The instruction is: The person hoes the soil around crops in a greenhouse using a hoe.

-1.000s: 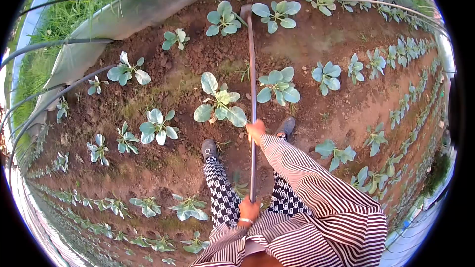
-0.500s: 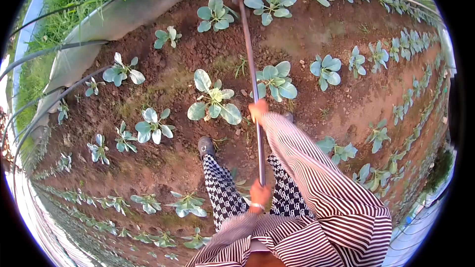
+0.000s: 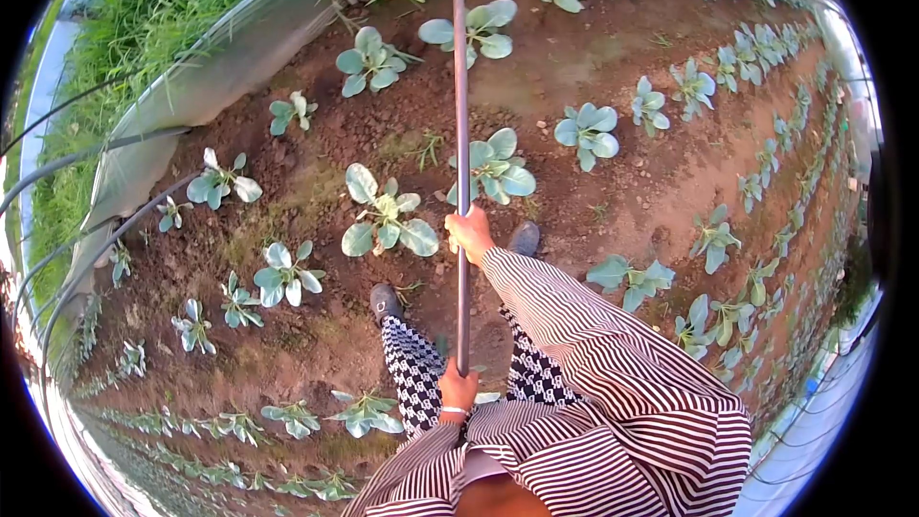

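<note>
A long-handled hoe [image 3: 460,115] runs nearly upright through the view, and its head lies beyond the top edge, out of sight. My right hand [image 3: 469,232] is wrapped round the middle of the handle. Lower down, close to my body, my left hand [image 3: 458,389] grips the handle's near end. A leafy plant [image 3: 492,168] grows just beyond my right hand, partly behind the handle. Left of the handle stands a larger pale-leaved plant [image 3: 387,213]. At the top, another plant [image 3: 490,31] is crossed by the handle.
Rows of leafy plants [image 3: 587,134] stretch across the brown soil [image 3: 613,220]. A plastic sheet [image 3: 239,53] edges the bed, with tall grass [image 3: 182,14] outside. Curved hoops [image 3: 105,148] rise at the left. My shoes [image 3: 386,301] stand on the soil between plants.
The hoe has swung up and away, so its head has left the view. Both hands keep their grip; the handle now stands straighter. The view has shifted slightly.
</note>
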### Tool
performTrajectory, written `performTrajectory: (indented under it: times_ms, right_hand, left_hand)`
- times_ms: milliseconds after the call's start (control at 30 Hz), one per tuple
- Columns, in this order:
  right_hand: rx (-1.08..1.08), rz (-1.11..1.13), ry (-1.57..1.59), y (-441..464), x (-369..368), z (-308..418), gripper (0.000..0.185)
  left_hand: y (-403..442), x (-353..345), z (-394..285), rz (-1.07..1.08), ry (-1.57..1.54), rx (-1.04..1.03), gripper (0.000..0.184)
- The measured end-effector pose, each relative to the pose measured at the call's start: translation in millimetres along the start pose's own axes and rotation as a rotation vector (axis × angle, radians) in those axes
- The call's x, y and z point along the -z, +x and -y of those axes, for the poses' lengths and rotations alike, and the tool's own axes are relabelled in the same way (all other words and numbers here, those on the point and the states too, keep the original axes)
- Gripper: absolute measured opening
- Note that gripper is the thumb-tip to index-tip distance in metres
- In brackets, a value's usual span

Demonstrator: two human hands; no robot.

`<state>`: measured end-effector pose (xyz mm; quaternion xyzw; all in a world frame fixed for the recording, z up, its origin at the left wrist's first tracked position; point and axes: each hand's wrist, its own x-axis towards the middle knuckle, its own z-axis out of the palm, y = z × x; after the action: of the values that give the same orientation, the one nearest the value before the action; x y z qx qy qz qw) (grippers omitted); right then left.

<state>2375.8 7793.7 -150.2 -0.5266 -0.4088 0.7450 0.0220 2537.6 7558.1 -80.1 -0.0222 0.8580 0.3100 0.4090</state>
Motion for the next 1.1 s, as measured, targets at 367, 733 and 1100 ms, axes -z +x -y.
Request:
performTrajectory:
  times_ms: [367,733,1100]
  right_hand:
    - [0.168,-0.153,-0.002,119.9,102.8,106.6,0.008]
    - [-0.239,-0.118,-0.017,75.7,186.3,8.8,0.012]
    - [0.121,-0.091,-0.082,141.0,180.6,87.6,0.008]
  left_hand:
    - [109.1,-78.3,-107.4,0.009,0.029,-0.14,0.016]
    - [-34.6,-117.0,-123.1,0.162,0.146,0.101,0.025]
    - [74.6,-170.0,-135.9,0.073,0.035,0.033,0.027]
